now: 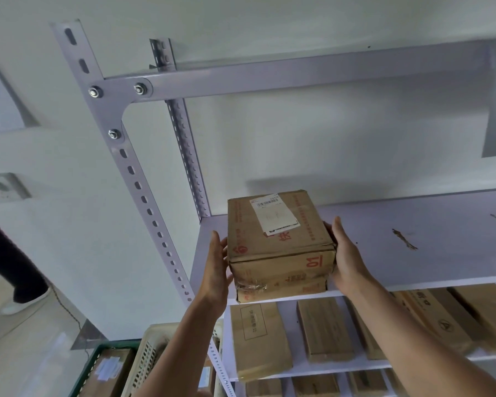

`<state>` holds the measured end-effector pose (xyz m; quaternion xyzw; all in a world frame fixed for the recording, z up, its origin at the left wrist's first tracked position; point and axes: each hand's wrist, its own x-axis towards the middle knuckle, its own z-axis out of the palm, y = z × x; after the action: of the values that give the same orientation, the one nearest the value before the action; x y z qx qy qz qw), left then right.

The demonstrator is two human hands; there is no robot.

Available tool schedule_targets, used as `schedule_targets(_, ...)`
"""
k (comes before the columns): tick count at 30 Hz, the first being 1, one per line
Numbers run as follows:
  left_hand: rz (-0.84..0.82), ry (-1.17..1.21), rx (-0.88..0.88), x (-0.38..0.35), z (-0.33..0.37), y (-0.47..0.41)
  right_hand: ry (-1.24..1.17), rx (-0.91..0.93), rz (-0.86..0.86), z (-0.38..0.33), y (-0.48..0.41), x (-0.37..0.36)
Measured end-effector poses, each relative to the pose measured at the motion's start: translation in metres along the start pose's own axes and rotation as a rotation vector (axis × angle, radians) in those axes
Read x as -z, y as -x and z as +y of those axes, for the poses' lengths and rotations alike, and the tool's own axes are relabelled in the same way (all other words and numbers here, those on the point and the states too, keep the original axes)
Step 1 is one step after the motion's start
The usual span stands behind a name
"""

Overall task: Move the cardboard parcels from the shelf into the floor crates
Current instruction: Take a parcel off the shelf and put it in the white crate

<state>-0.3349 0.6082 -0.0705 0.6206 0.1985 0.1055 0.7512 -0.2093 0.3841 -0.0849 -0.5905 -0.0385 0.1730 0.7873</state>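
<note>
Your left hand [216, 265] lies flat on the left side of the top parcel [278, 233], fingers straight and close together. Your right hand [347, 259] presses the right side the same way. This parcel sits at the front left of the shelf [413, 253], on what looks like a flatter lower parcel [281, 287]. Palm pressure alone may let the box slip as you lift. The lower parcel, right at the shelf edge, could be dragged off with it. The slotted post [143, 202] stands near your swing down to the crates.

Counting: two crates on the floor, a green crate [98, 365] and a pale crate [149, 348]; two hands; two stacked parcels; at least four lower-tier parcels [324, 328].
</note>
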Motion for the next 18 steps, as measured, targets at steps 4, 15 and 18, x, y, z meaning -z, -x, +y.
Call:
schedule_targets(4, -0.026, -0.017, 0.013, -0.003, 0.003, -0.007, 0.016, -0.064, -0.019, -0.003, 0.001, -0.003)
schedule_targets(15, -0.314, -0.007, -0.127, 0.014, -0.001, -0.008, -0.044, 0.144, -0.056, -0.003, 0.036, -0.006)
schedule_targets(18, -0.349, -0.009, -0.141, 0.018, 0.003, -0.002, 0.011, 0.176, -0.018, -0.003, 0.051, -0.015)
